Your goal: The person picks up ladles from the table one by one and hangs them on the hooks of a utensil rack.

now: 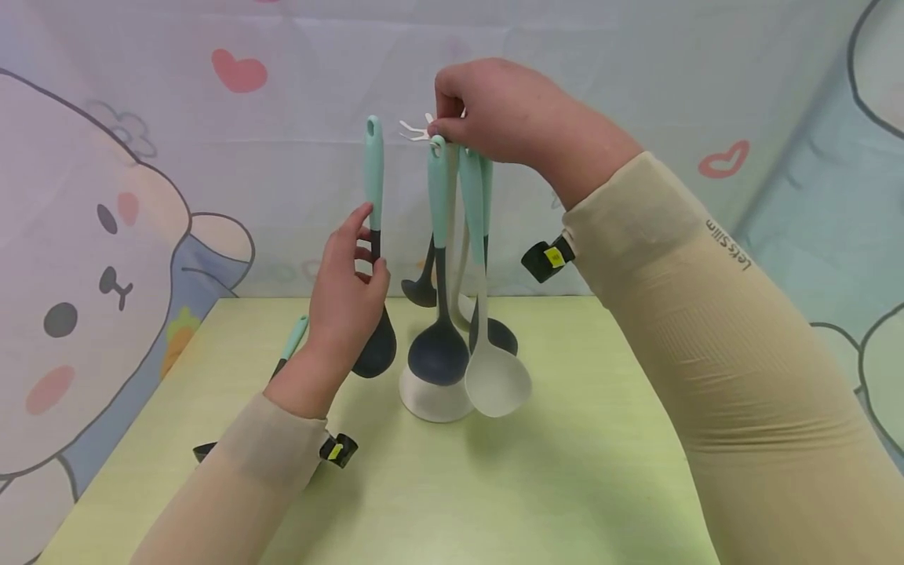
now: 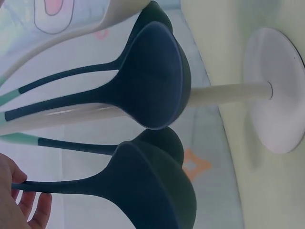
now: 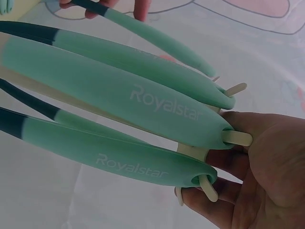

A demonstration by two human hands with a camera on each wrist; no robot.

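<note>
left hand (image 1: 346,290) grips dark ladle (image 1: 376,345) | right hand (image 1: 494,118) pinches rack (image 1: 434,396) top

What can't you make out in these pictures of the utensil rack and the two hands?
- Top of the rack: head view, the right hand covers most hooks.
- Utensil lying on the table: head view, the left hand and sleeve hide its head.
- Held dark ladle: left wrist view, the bowl is cut off by the bottom edge.
- Utensil heads: right wrist view, outside the frame; only mint handles show.
</note>
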